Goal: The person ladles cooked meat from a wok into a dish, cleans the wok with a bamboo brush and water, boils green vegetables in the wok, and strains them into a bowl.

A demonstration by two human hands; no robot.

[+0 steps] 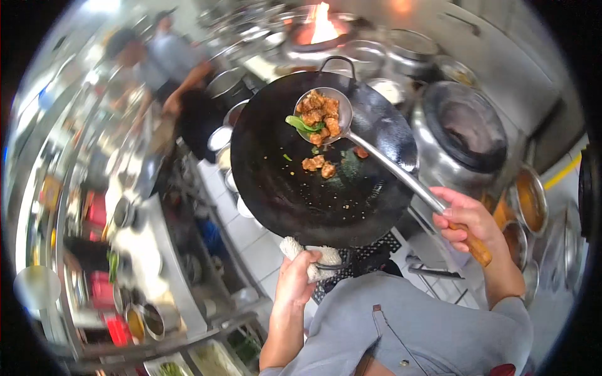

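Note:
My left hand (296,276) is closed round a folded white towel (293,249) at the near handle of a large black wok (276,188). The wok is held up in front of me. In my right hand (464,219) is the wooden-ended handle of a steel ladle (395,168), whose bowl lies over the far part of the wok. Browned chunks of food (321,114) and a green pepper piece (301,124) fill the bowl. A few more chunks (318,165) and small bits lie on the wok's surface.
Flames rise from a burner (323,28) at the back. An unlit wok burner (467,125) stands to the right. Pots (530,199) stand lower right. Two people (163,62) are at the far left, near a long counter (179,282) with containers and pans.

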